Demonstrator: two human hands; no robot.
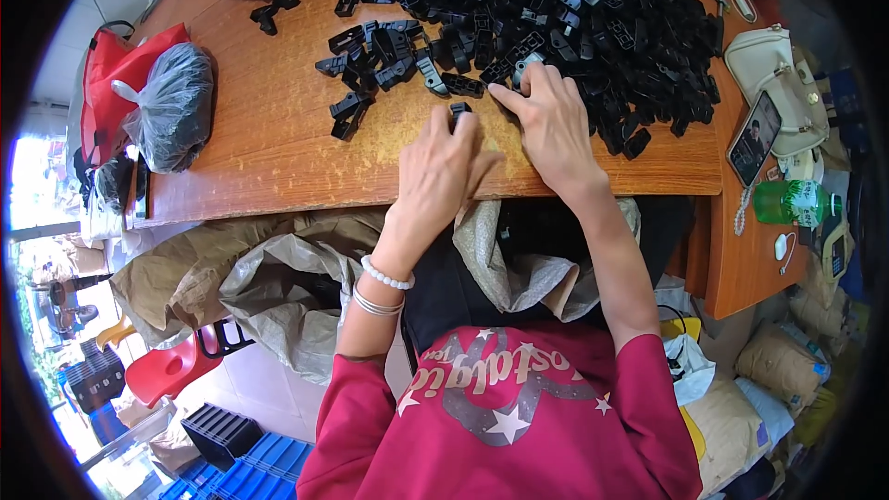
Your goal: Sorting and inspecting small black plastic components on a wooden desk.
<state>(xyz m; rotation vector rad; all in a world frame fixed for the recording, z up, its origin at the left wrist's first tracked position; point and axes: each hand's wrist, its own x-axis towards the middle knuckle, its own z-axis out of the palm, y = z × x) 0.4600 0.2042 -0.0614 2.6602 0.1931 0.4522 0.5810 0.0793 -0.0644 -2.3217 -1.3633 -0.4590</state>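
Many small black plastic parts (620, 32) lie heaped over the far middle and right of the wooden table (269, 120). A looser group of these parts (389, 42) is spread to the left of the heap. Close to the table's near edge, my left hand (433, 167) has its fingers closed around one small black plastic part (460, 109). My right hand (556, 125) reaches to the heap's near edge, its fingers bent down onto a shiny black plastic part (526, 63). The fingertips of that hand are partly hidden behind its knuckles.
A red bag (116, 83) and a tied clear plastic bag (176, 102) of dark contents stand at the left. At the right are a phone (755, 139), a cream handbag (773, 65) and a green bottle (792, 203). Open sacks (287, 287) hang below the table edge.
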